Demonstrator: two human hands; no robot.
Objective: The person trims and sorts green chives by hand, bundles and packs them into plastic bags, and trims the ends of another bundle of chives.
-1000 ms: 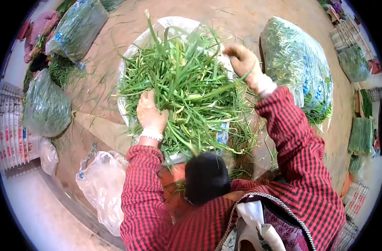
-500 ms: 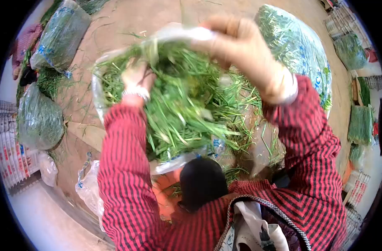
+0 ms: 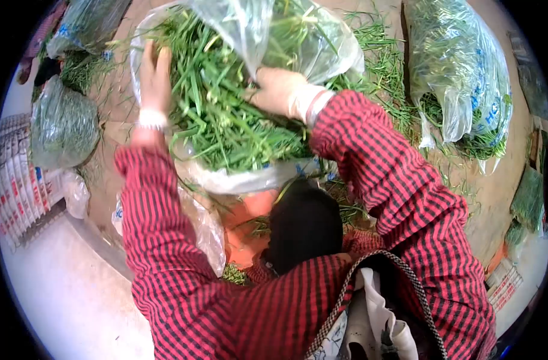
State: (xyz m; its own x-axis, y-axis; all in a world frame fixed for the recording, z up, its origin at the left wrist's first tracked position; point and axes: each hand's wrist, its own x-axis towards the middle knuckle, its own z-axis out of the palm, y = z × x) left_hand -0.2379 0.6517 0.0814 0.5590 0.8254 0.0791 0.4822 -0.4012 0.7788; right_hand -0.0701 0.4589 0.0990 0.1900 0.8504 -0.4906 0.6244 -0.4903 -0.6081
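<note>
A clear plastic bag lies before me, its mouth wide and full of loose, long green leafy stalks. My left hand rests at the bag's left side against the greens, fingers stretched out and holding nothing. Over the middle of the heap, my right hand has its fingers closed where the bag's plastic gathers to a point. Its fingertips are partly hidden among the stalks. A whitish fold of the bag runs along the near edge of the heap.
Filled bags of greens stand at right, with another filled bag at left. Loose stalks litter the floor. Stacked white crates line the left wall. An orange surface and a crumpled plastic bag lie close to me.
My right hand has come down and left from the raised bag rim to the middle of the greens. My left hand has moved out of the greens to the bag's left side. The view has shifted.
</note>
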